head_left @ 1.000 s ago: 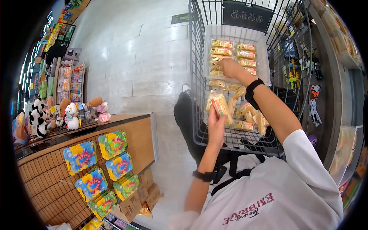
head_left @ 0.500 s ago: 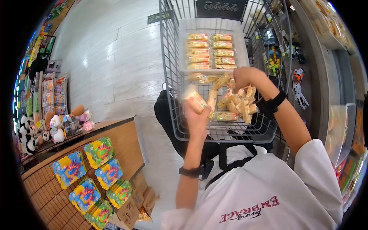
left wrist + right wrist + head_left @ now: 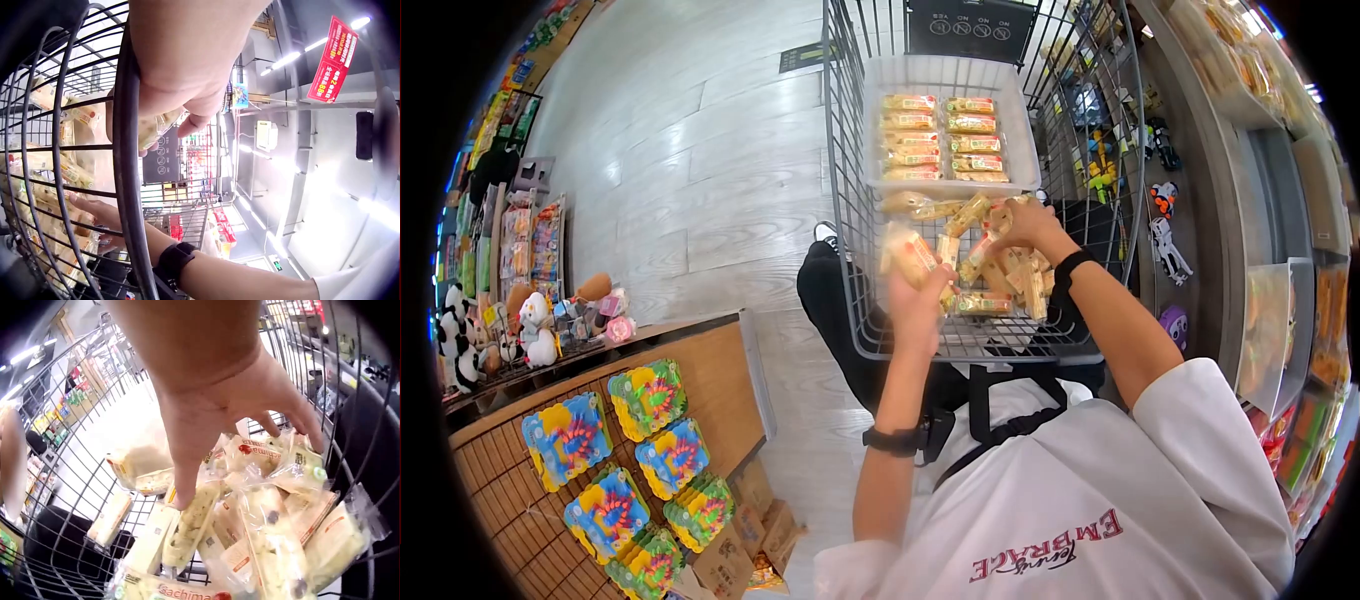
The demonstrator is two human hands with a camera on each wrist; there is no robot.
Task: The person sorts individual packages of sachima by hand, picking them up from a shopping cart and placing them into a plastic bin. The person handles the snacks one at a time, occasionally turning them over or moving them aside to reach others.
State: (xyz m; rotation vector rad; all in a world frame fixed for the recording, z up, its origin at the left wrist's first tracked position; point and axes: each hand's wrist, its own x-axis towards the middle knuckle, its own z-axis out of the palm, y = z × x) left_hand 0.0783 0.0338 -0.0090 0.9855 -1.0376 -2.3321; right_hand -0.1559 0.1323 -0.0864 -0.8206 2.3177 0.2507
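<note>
Wrapped snack bars (image 3: pixel 985 303) lie loose in the near part of a wire shopping cart (image 3: pixel 990 352). My left hand (image 3: pixel 917 305) holds some wrapped bars (image 3: pixel 914 258) above the cart's left side. My right hand (image 3: pixel 1028 225) reaches down into the loose pile; in the right wrist view this hand (image 3: pixel 231 400) has its fingers spread over the bars (image 3: pixel 272 531), thumb touching one. A translucent bin (image 3: pixel 1025 130) with two columns of bars stands in the far part of the cart. The left wrist view shows the left hand (image 3: pixel 178 106) around a wrapped bar (image 3: pixel 153 132).
Left of the cart is a display stand (image 3: pixel 730 385) with plush toys (image 3: pixel 538 330) and colourful hanging packs (image 3: pixel 570 437). Shelving with packaged goods (image 3: pixel 1262 335) runs along the right. Cardboard boxes (image 3: pixel 725 565) sit on the floor by the stand.
My right hand has moved from the bin to the loose bars nearer me. My left hand still holds its bars. The view has shifted, so the cart appears further left.
</note>
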